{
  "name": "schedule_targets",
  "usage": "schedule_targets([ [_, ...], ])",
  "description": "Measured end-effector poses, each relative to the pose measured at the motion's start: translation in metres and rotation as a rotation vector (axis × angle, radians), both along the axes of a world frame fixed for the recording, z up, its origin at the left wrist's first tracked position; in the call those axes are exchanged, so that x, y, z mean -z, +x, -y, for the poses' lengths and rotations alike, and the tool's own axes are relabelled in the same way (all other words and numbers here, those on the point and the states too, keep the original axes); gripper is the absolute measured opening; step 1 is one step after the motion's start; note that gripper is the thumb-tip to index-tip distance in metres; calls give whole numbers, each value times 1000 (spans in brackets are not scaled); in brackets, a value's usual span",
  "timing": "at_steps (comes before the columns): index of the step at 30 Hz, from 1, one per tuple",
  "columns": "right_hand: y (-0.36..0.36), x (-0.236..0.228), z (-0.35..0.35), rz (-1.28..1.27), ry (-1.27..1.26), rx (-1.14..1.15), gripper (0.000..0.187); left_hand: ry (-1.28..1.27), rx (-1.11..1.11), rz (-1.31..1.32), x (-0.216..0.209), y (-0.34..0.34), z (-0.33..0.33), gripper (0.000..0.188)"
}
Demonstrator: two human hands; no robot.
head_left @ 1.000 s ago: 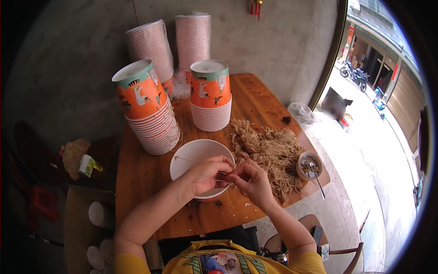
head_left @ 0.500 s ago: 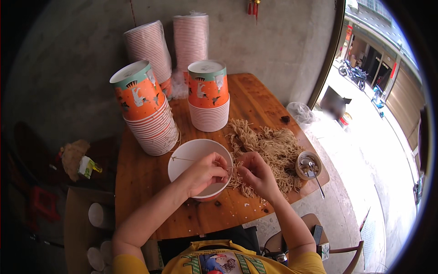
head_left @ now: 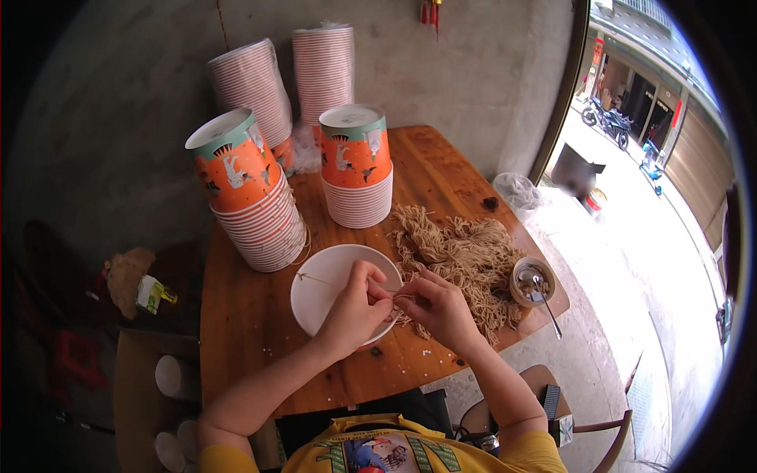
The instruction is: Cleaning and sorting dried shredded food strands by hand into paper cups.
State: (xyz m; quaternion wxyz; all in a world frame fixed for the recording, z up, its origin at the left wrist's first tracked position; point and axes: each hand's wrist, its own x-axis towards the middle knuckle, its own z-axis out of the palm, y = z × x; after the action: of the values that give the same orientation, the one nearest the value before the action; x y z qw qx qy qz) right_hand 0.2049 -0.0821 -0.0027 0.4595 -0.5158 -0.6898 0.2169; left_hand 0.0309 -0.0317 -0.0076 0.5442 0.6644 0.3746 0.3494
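A white paper bucket stands mouth up on the table in front of me, printed orange outside. Across its mouth runs a thin tan cord, with a small knot near the left rim. Over the bucket's right side, my left hand pinches the cord. My right hand also has thumb and fingers closed on it, nearly touching the left. The exact loop between the fingertips is too small to make out. Beside my right hand lies a tangled heap of tan cords.
Stacks of orange and green buckets stand upside down behind. Plastic-wrapped stacks lean by the wall. A tub with a spoon sits at the table's right edge. A cardboard box holds white cups lower left.
My right hand has moved slightly left and down, its fingertips now meeting those of my left hand. The left hand has turned a little more upright. The view has shifted slightly.
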Motion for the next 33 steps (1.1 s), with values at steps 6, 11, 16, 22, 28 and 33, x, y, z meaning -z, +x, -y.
schedule_targets([
  [6, -2, 0, 0, 44, 4, -3, 13, 234, 21, -99, -4, 0, 3, 27],
  [11, -2, 2, 0, 14, -28, -3, 13, 308, 97, -84, -1, -1, 3, 25],
  [16, -1, 1, 2, 14, -37, -10, 12, 288, 101, -155, -2, -3, 3, 24],
  [22, -1, 0, 5, 16, 15, -17, 11, 364, 84, -186, -3, -3, 5, 17],
  [28, 0, 4, 7, 80, 89, -8, 11, 586, 58, -277, -3, -4, 7, 19],
  [33, -5, 6, 8, 85, 162, 18, 12, 683, -13, -346, -10, -3, 16, 17],
])
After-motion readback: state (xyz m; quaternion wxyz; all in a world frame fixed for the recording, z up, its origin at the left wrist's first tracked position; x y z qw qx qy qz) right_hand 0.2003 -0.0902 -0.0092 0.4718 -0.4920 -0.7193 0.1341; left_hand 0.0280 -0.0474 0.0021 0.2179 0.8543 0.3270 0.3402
